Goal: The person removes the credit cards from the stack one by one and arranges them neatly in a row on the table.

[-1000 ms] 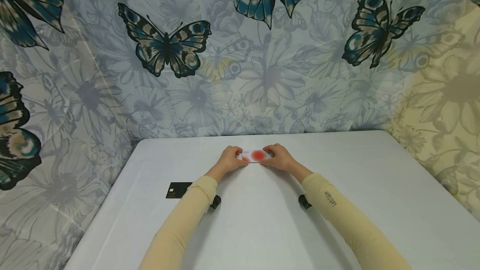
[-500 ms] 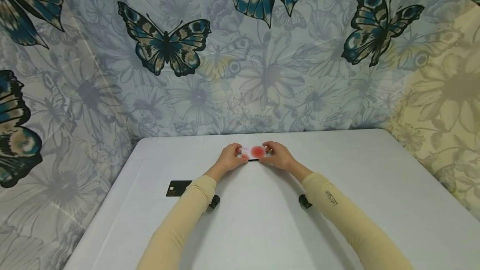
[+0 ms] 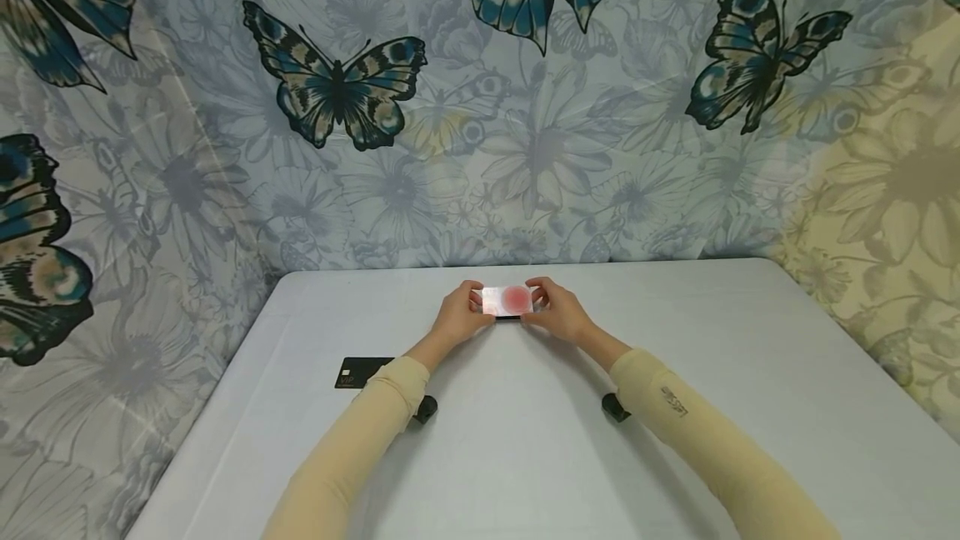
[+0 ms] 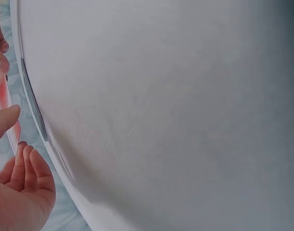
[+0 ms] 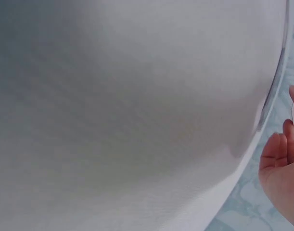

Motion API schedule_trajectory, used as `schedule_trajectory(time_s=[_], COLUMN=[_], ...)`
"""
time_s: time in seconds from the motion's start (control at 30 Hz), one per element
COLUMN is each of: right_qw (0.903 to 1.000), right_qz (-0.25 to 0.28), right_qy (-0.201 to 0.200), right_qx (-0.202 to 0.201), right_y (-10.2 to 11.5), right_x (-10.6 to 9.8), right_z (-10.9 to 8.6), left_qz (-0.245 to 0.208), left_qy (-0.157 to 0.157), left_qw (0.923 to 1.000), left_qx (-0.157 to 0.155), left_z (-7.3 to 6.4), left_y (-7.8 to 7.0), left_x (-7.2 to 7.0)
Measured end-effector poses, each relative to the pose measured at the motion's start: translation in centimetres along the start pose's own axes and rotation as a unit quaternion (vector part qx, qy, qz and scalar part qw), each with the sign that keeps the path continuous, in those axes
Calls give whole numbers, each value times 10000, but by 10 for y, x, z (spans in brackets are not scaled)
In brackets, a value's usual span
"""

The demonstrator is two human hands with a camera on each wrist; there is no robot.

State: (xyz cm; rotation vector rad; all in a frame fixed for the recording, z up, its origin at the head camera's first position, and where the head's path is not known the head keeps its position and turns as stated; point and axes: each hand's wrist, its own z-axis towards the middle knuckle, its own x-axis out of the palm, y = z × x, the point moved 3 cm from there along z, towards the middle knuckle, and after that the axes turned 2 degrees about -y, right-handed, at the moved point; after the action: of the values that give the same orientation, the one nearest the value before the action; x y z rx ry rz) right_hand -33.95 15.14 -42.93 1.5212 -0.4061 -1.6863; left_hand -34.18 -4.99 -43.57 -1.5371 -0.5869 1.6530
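Observation:
A white card (image 3: 507, 301) with a large pink-red circle is held up by both hands near the table's far edge, its printed face tilted toward me. My left hand (image 3: 458, 310) pinches its left end between thumb and fingers. At the opposite end my right hand (image 3: 557, 310) does the same. In the left wrist view the card (image 4: 4, 91) appears nearly edge-on, raised off the table. Below it lies a thin dark stack (image 4: 33, 101) with layered edges; the head view shows only a dark line of it under the card.
A black card (image 3: 360, 372) marked VIP lies on the white table (image 3: 517, 448), partly hidden by my left sleeve. Behind the table hangs a butterfly-patterned cloth (image 3: 525, 157). Small black devices sit under both wrists.
The white card has risen and tipped up, its face now catching glare. A dark edge has come into view beneath it. Both hands have stayed at its ends, lifting slightly.

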Motion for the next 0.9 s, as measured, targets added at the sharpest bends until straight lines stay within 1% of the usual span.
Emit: schedule_trajectory(time_s=[0.17,0.47,0.7,0.9], right_qw=[9998,9989,9979,9975], right_qz=[20,55,172,176], right_qy=[-43,-71,-120,30], right_qx=[-189,-462,-615,-678], right_y=[2,9,15,21], right_x=[1,1,3,8], right_z=[-5,-18,-27,-38], left_qz=[6,-161,-108,-14], left_qy=[-86,-79,-100,48], left_qw=[9999,9989,9984,9984], left_qx=[121,423,546,557], left_z=[-6,-23,-34,-51], left_y=[0,-5,-2,-1], left_x=[-4,-12,-18,-23])
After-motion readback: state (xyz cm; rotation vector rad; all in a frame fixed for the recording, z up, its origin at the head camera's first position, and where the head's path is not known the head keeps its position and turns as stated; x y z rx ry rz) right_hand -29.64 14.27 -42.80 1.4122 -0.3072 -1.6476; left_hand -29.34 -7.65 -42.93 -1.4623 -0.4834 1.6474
